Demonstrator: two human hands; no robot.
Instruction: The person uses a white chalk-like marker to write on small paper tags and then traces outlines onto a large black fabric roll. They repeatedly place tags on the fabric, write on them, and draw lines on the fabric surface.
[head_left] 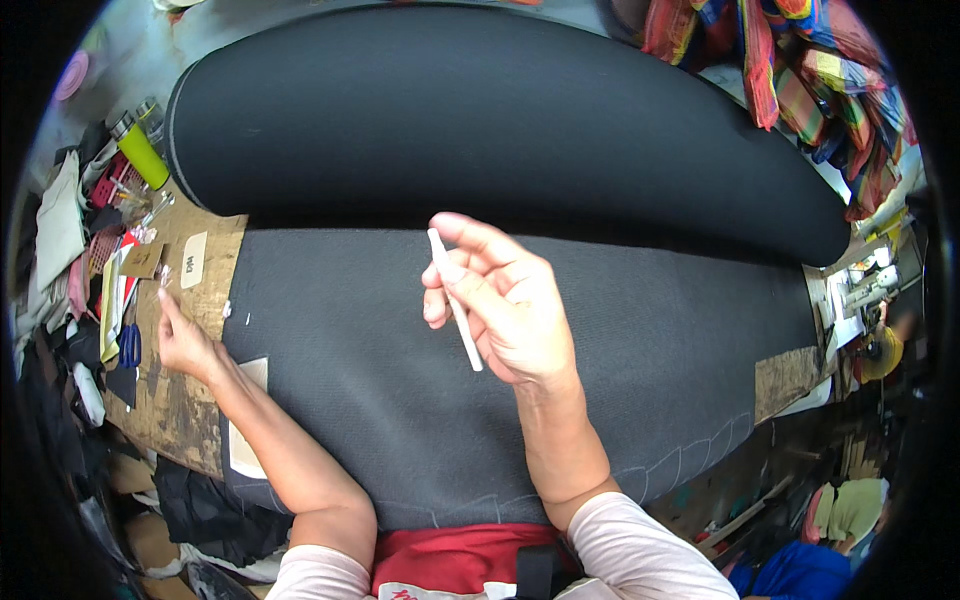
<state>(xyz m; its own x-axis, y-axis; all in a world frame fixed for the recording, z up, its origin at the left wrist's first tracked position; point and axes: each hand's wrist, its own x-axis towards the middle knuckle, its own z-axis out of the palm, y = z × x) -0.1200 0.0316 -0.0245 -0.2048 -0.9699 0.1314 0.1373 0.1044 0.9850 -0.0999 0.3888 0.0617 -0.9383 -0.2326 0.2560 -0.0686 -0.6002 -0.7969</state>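
Your right hand (505, 310) pinches a white chalk stick (455, 300), long axis slanting toward you over the dark fabric (640, 340), while your left hand (185, 340), fingers loosely extended, touches the wooden table (180, 400) well apart leftward

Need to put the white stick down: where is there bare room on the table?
The dark fabric sheet lies bare between the black roll and the right hand. Crowded: the wooden table edge beside the left hand, with scissors and paper tags.
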